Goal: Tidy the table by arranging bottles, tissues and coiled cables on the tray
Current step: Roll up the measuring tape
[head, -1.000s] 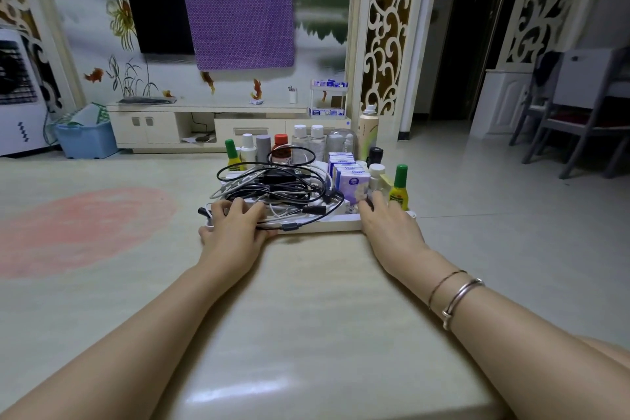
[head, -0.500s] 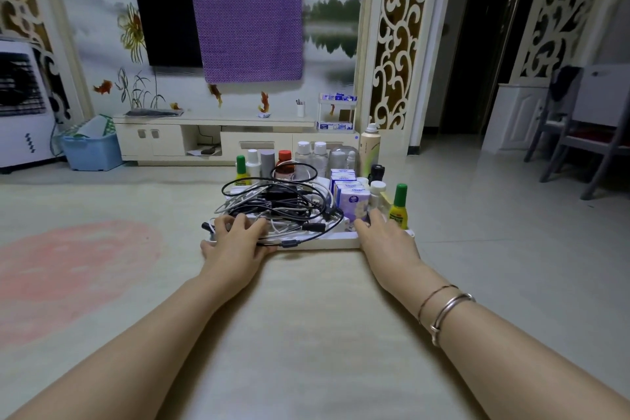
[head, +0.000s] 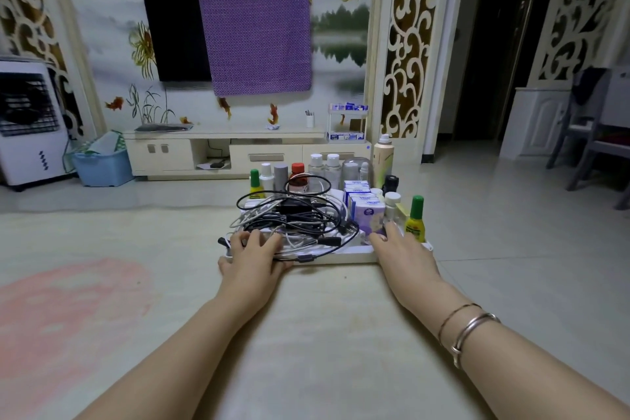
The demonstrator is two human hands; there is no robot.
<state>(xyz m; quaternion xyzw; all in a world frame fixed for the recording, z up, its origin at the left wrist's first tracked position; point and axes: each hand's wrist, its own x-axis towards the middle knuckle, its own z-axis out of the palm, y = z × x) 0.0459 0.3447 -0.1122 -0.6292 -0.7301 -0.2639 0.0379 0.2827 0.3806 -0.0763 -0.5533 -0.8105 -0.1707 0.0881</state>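
On tray, left hand over cables, right hand at rim

On the tray — cables left, tissues right, bottles behind.

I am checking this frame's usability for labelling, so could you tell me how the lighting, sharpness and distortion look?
Head view: dim, even indoor light, no harsh glare; the doorway is nearly black. Wide-angle lens bows the room's edges and stretches the forearms. The tray, cables, left hand and right hand are fairly sharp; bottle labels are too soft to read.
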